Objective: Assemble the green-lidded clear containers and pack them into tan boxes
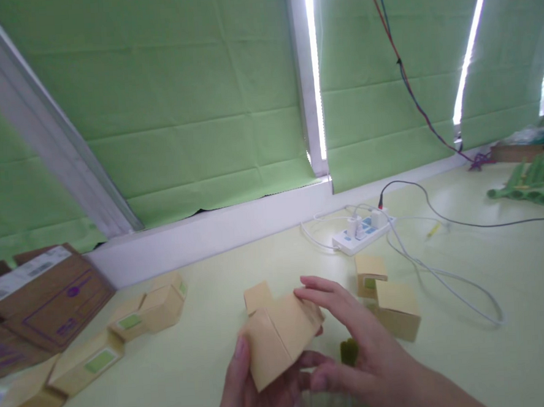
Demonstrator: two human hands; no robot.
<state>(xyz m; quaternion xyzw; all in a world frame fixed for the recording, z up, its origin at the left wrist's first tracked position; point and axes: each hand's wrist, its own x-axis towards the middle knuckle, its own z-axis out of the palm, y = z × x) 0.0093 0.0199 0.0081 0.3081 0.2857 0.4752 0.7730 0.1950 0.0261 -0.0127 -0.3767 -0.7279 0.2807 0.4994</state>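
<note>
A small tan cardboard box (280,338), tilted and with a flap sticking out at its far end, is between my hands. My left hand (258,388) grips it from below, thumb along its left edge. My right hand (359,345) has its fingertips on the box's right side, its fingers curled around that end and its thumb lower down. Just right of my hands, two small tan boxes (397,309) stand on the table. A dark green object (349,351) and something clear show partly behind and below my right hand; I cannot make out what they are.
A row of tan boxes with green labels (86,365) runs along the left, beside a large brown carton (52,303). A white power strip (363,231) with plugs and loose cables lies behind. Green tubes (533,181) lie at the far right on the pale table (208,361).
</note>
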